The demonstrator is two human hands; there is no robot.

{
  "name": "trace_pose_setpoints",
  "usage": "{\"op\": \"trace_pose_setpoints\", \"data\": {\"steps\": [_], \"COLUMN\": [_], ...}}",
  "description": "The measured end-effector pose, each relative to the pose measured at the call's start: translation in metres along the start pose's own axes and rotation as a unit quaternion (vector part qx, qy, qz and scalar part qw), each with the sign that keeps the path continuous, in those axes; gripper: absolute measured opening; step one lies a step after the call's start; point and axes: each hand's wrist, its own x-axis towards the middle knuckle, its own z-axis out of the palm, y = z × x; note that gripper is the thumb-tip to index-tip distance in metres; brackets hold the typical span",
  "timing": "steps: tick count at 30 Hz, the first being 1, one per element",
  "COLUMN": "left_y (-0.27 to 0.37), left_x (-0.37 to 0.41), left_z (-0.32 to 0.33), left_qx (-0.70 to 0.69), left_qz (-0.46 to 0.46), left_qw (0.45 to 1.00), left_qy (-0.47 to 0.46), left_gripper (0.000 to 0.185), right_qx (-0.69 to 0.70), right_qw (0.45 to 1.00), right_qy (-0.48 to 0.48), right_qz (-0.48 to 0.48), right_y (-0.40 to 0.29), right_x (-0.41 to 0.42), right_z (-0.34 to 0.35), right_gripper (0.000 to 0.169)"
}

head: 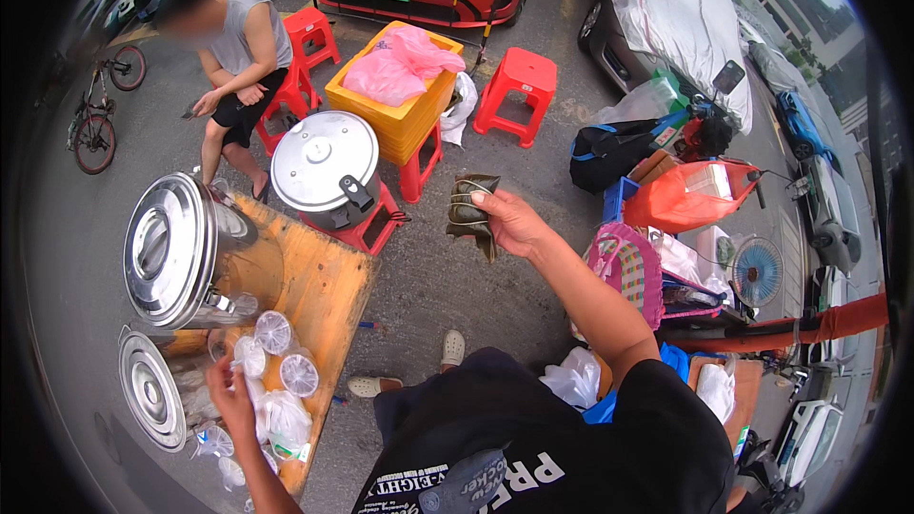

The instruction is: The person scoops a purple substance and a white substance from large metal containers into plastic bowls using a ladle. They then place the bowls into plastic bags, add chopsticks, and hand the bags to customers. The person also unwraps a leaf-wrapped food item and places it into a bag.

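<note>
My right hand (513, 223) holds a leaf-wrapped zongzi (468, 208), tied with pale string, above the asphalt. Over the wooden table, my left hand (232, 392) is beside a group of lidded clear plastic cups (273, 333) and a white plastic bag (287, 415); its fingers are bent, and whether they touch a cup is unclear. A large lidded steel pot (161, 250) stands on the wooden table (335, 285), with a second steel lid (148, 391) nearer to me. Ahead, a pressure cooker (325, 164) with a silver lid rests on a red stool.
Pink plastic bags (396, 68) lie on stacked yellow crates (400, 121). Red plastic stools (518, 89) stand around them. A seated person (250, 50) is at the upper left. At right are a pink woven basket (625, 271), an orange bag (685, 193) and a small fan (757, 271).
</note>
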Motion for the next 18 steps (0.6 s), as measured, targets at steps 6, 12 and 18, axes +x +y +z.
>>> {"op": "trace_pose_setpoints", "data": {"steps": [6,12,18], "left_y": [0.304,0.412,0.428], "left_x": [0.064,0.084,0.118], "left_z": [0.246,0.334,0.408], "left_qx": [-0.514,-0.566,-0.587], "left_qz": [-0.182,-0.143,-0.203], "left_qw": [0.754,0.601,0.498], "left_qy": [-0.367,-0.546,-0.606], "left_gripper": [0.055,0.057,0.052], "right_qx": [-0.146,-0.449,-0.315], "right_qw": [0.985,0.866,0.916], "right_qy": [0.077,0.202,0.221], "right_qz": [-0.043,-0.087,-0.118], "right_y": [0.004,-0.004,-0.006], "right_x": [-0.019,-0.032,-0.027], "right_z": [-0.030,-0.058,-0.121], "right_gripper": [0.051,0.077,0.064]}}
